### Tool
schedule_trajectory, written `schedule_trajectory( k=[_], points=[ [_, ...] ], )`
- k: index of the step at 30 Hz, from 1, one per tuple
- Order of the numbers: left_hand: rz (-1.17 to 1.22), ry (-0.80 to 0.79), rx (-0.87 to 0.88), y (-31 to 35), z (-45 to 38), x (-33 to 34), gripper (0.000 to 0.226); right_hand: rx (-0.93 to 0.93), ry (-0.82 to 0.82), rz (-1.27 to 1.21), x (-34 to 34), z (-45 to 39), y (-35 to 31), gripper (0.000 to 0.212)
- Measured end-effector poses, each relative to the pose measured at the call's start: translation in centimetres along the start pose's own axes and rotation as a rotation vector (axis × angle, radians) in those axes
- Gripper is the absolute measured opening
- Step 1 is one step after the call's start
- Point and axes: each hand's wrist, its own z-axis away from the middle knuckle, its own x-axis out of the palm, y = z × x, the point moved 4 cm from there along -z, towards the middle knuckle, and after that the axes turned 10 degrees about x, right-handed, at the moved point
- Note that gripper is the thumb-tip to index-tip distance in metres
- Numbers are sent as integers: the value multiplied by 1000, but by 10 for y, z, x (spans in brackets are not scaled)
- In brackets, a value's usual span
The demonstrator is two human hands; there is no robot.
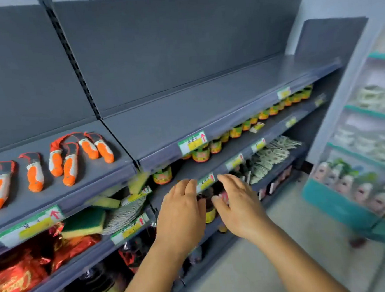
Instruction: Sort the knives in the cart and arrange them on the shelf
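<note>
Several knives (68, 164) with orange-and-white handles and red blade covers lie side by side on the left part of the grey top shelf (184, 114). My left hand (180, 212) and my right hand (239, 206) hover close together in front of the lower shelves, right of the knives. Both hands hold nothing, with their fingers spread and palms down. The cart is out of view.
The right part of the top shelf is bare. Lower shelves hold jars (201, 153), yellow-green sponges (85, 221), flat packets (269, 156) and red bags (14, 281). A second rack with a teal edge (337, 204) stands at right across a floor aisle.
</note>
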Motion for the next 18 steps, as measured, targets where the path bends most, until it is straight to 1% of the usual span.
schedule_trajectory(
  k=[6, 11, 18],
  points=[
    [71, -250, 156, 75, 11, 78, 46, 292, 35, 40, -6, 52, 111, 55],
    [116, -452, 276, 146, 19, 137, 54, 517, 51, 20, -14, 101, 200, 56],
    [155, -606, 419, 254, 31, 211, 52, 731, 81, -34, -42, 164, 319, 55]
  ],
)
